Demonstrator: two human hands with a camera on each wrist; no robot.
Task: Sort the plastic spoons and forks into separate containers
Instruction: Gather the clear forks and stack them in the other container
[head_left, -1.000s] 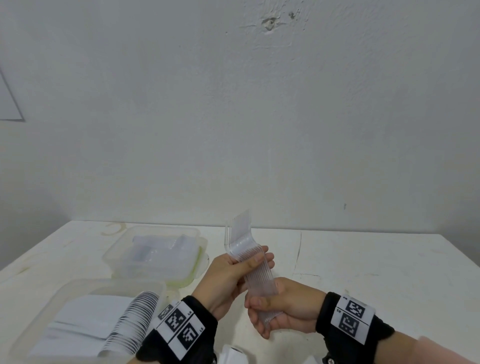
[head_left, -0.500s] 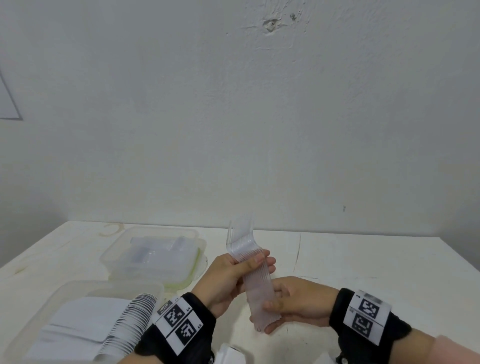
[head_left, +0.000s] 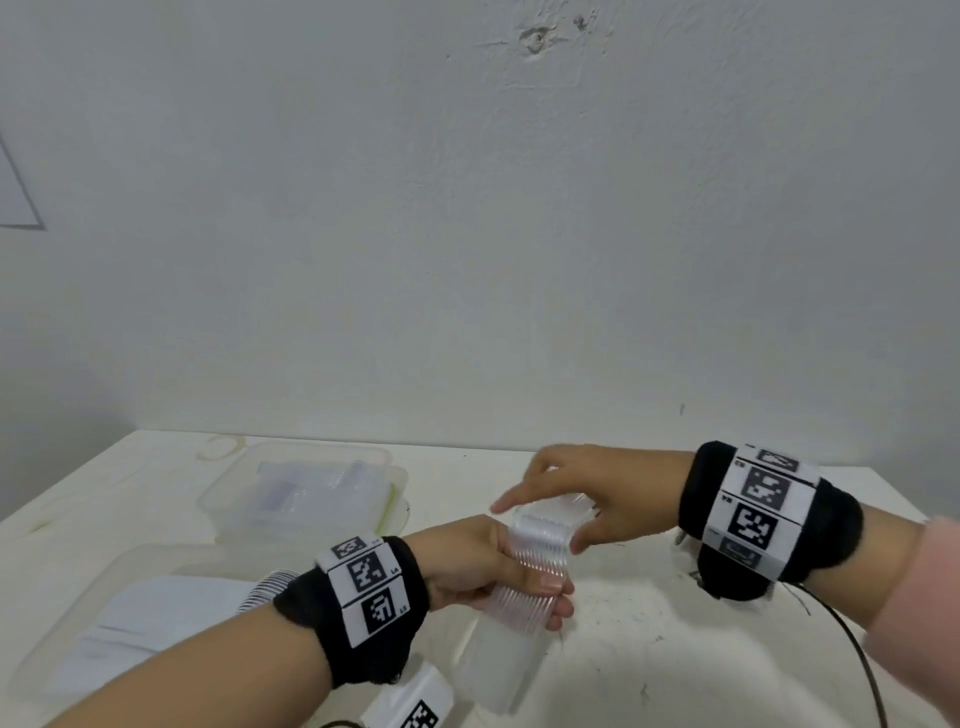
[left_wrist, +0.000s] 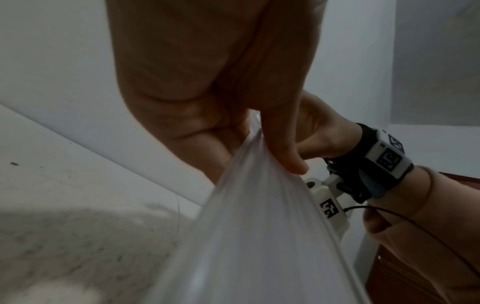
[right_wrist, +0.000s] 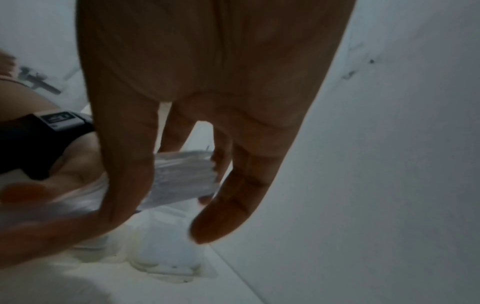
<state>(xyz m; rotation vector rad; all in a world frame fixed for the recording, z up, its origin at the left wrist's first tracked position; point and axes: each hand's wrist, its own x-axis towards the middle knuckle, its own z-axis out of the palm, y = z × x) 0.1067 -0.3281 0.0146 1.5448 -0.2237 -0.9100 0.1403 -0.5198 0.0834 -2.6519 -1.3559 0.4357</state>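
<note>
A stack of clear plastic forks (head_left: 537, 558) is held over the table, tines up and handles slanting down toward me. My left hand (head_left: 550, 597) grips its middle, thumb and fingers wrapped around it. My right hand (head_left: 540, 525) comes in from above and pinches the tine end between thumb and fingers. In the left wrist view the stack (left_wrist: 259, 236) fills the lower frame under my left fingers (left_wrist: 285, 154). The right wrist view shows the fork heads (right_wrist: 182, 176) between my right thumb and fingers (right_wrist: 221, 164).
A clear container (head_left: 223, 499) holding clear cutlery stands at the back left. Nearer me on the left, a second container (head_left: 104, 566) holds a row of white spoons (head_left: 265, 587). A black cable (head_left: 857, 654) trails at the right. The white wall is close behind.
My right hand has left the handle end of the fork stack and risen to its tine end. My left hand has kept its grip and rolled over, lowering and tilting the stack.
</note>
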